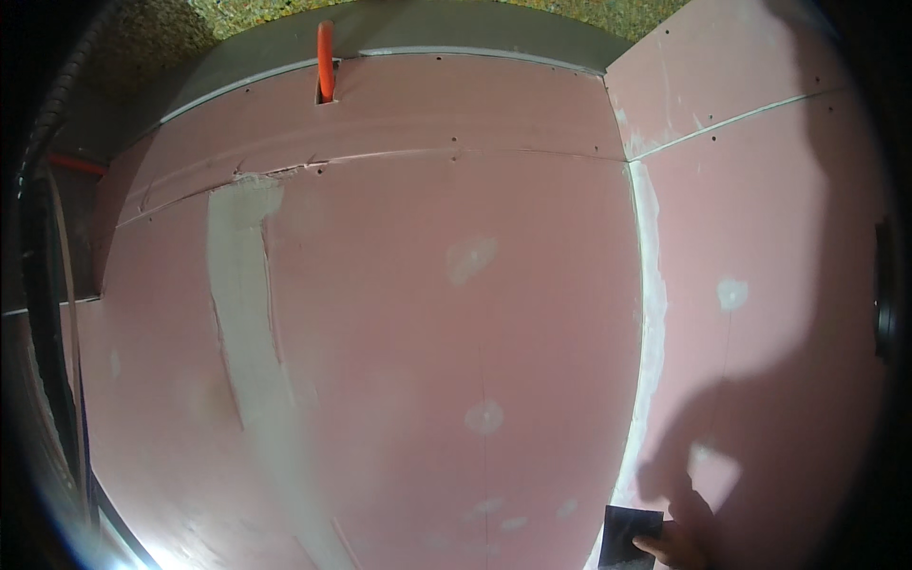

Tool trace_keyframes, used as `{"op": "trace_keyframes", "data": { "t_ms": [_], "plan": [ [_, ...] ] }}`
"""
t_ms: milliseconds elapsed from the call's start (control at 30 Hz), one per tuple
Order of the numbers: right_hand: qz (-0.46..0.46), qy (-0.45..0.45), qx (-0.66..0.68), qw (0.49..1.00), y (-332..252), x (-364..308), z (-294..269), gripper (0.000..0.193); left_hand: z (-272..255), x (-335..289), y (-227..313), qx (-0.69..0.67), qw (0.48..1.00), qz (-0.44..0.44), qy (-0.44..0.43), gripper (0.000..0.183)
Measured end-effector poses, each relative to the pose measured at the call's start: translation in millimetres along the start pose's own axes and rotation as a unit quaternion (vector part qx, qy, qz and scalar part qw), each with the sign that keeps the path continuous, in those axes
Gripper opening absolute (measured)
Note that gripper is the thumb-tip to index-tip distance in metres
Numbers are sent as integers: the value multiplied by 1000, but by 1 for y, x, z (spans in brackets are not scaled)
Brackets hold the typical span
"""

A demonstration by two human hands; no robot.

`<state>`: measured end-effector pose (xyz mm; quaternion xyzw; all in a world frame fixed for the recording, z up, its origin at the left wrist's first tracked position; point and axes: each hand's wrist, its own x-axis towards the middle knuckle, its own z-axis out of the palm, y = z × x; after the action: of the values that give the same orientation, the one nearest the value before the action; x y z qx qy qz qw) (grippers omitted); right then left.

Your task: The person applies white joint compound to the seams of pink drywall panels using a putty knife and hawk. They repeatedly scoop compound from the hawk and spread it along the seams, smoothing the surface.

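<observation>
The right hand (676,544) is closed around a dark, square-bladed scraper (632,535), its thumb pressed on the blade's right side, down at the lower right of the view. The scraper lies over the lower end of a white strip of filler (650,285) that runs up the corner between two pink walls; whether the blade touches the surface I cannot tell. The left hand is out of view, so its grip cannot be told.

A large shadow (769,418) falls on the right-hand wall (698,209), beside a small white patch (732,294). On the wide front wall (399,313), round dabs (485,417) of filler sit right of the middle, and a broad pale band (242,275) (ragged along its edges) runs down the left part. Higher up, an orange pipe (326,62) comes out of a cut hole, below a rough, speckled surface (266,11).
</observation>
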<state>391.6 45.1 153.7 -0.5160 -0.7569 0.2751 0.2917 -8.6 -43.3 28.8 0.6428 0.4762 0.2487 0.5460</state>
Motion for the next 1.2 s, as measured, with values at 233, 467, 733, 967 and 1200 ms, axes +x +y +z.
{"op": "trace_keyframes", "data": {
  "t_ms": [233, 467, 733, 967, 1200],
  "plan": [
    [-94, -74, 105, 987, -3, 1, 15, 41, -17, -7, 3, 63, 996, -63, -3, 53],
    [-314, -75, -15, 946, -22, 17, 50, 50, -39, -7, 24, 39, 985, -167, -24, 65],
    [-317, -105, -167, 928, -42, 18, 81, 43, -48, -9, 53, -21, 986, -165, 7, 64],
    [-334, -129, -187, 915, -49, 20, 101, 38, -49, -7, 56, 19, 985, -169, -9, 54],
    [-319, -129, -217, 914, -32, 13, 113, 37, -44, -3, 33, 36, 984, -172, -24, 51]
  ]
}}
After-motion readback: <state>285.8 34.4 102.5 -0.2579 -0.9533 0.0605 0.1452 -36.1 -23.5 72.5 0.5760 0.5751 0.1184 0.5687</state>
